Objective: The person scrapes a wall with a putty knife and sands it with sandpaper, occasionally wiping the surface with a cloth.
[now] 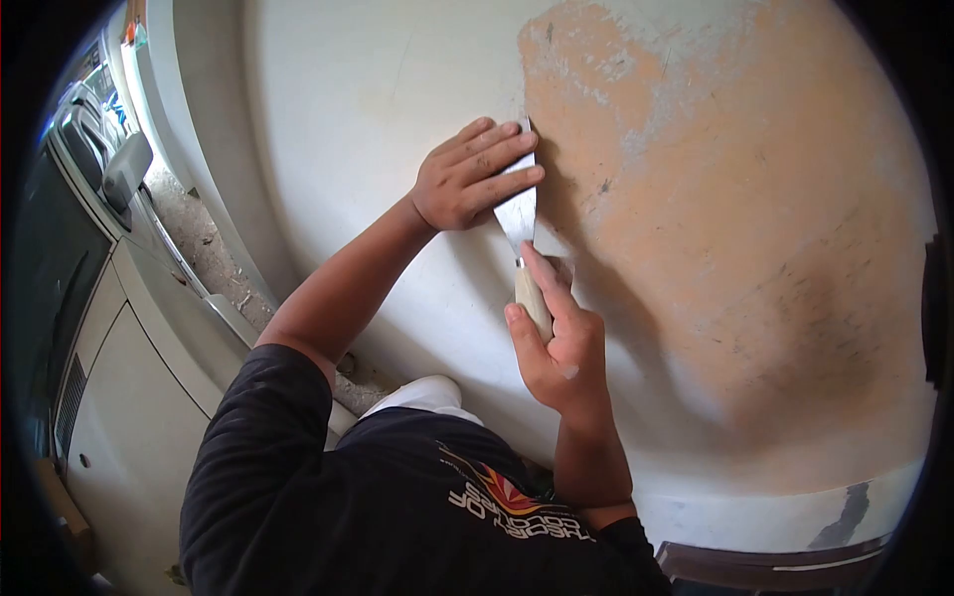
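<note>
A metal scraper (517, 214) with a pale wooden handle lies against the wall, its blade pointing up at the left edge of an orange-brown bare patch (696, 199). My right hand (561, 343) is wrapped round the handle, with the index finger stretched along it toward the blade. The fingers of my left hand (477, 177) are stretched out and press flat on the blade, and its palm is beside the white painted wall (368, 109). Scuffs and whitish remnants mark the patch.
A parked vehicle (139, 397) with a side mirror (127, 169) stands at the left. Between it and the wall runs a strip of rough ground (214, 248). A dark framed object (765, 571) is at the lower right, below a grey mark on the wall.
</note>
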Motion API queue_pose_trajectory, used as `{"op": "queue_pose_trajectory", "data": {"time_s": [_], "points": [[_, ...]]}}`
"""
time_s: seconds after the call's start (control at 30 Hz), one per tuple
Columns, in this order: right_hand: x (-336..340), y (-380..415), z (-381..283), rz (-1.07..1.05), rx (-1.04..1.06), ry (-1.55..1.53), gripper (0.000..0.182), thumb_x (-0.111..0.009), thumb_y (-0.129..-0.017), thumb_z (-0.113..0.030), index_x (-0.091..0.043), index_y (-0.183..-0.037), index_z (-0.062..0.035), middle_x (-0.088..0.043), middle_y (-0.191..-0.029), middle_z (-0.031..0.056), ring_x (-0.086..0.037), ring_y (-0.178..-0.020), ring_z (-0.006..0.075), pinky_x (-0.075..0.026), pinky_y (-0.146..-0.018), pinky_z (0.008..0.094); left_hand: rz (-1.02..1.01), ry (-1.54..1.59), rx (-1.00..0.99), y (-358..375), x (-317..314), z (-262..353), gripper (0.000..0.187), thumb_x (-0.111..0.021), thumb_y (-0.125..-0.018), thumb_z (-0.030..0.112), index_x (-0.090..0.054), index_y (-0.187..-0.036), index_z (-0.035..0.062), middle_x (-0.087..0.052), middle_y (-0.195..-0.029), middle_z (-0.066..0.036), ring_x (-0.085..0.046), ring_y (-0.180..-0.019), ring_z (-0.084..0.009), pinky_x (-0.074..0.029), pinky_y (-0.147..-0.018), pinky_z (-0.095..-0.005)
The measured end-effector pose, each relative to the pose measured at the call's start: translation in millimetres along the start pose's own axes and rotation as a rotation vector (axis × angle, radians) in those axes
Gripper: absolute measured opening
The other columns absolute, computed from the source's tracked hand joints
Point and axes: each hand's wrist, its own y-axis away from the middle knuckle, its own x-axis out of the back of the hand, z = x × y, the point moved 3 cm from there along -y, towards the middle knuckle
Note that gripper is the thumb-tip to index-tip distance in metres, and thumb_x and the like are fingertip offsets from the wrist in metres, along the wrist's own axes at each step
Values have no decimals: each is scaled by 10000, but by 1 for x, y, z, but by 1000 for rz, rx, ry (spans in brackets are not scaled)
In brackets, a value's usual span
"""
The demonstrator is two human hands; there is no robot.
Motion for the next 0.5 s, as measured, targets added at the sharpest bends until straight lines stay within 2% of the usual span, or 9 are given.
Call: {"op": "queue_pose_trajectory", "data": {"time_s": [0.1, 0.23, 0.3, 0.37, 0.5], "points": [[-3, -1, -9, 4, 5, 22, 540, -639, -900, -50, -503, -1418, 20, -656, -1167, 292, -709, -940, 409, -562, -774, 371, 30, 26, 63, -3, 1, 0, 390, -742, -852, 141, -669, -1235, 131, -637, -1337, -179, -595, -1278, -335, -425, -1115, -460], [6, 0, -7, 19, 51, 55, 534, -632, -903, -48, -503, -1416, 26, -651, -1175, 295, -710, -954, 406, -559, -793, 368, 1, 22, 12, -5, -3, 5, 403, -745, -849, 150, -663, -1242, 118, -633, -1340, -182, -597, -1270, -350, -422, -1116, -469], [8, -3, -9, 11, 69, 71, 537, -631, -903, -47, -498, -1418, 32, -648, -1177, 296, -711, -961, 399, -558, -796, 364, 6, 22, 29, -5, -4, 5, 365, -720, -876, 177, -673, -1234, 123, -624, -1355, -181, -587, -1283, -349, -413, -1120, -474], [7, -4, -15, -12, -19, 45, 544, -628, -901, -39, -489, -1420, 43, -646, -1177, 297, -706, -989, 395, -556, -809, 357, 5, 68, 103, -7, -2, 5, 348, -694, -900, 221, -650, -1236, 145, -615, -1364, -193, -577, -1295, -354, -402, -1123, -488], [4, -3, -14, -4, -2, 20, 548, -625, -899, -30, -481, -1420, 59, -642, -1172, 313, -701, -1014, 396, -554, -818, 355, 51, 154, 11, -1, -2, 1, 339, -647, -936, 299, -607, -1249, 175, -593, -1378, -229, -565, -1302, -386, -386, -1126, -506]]}}
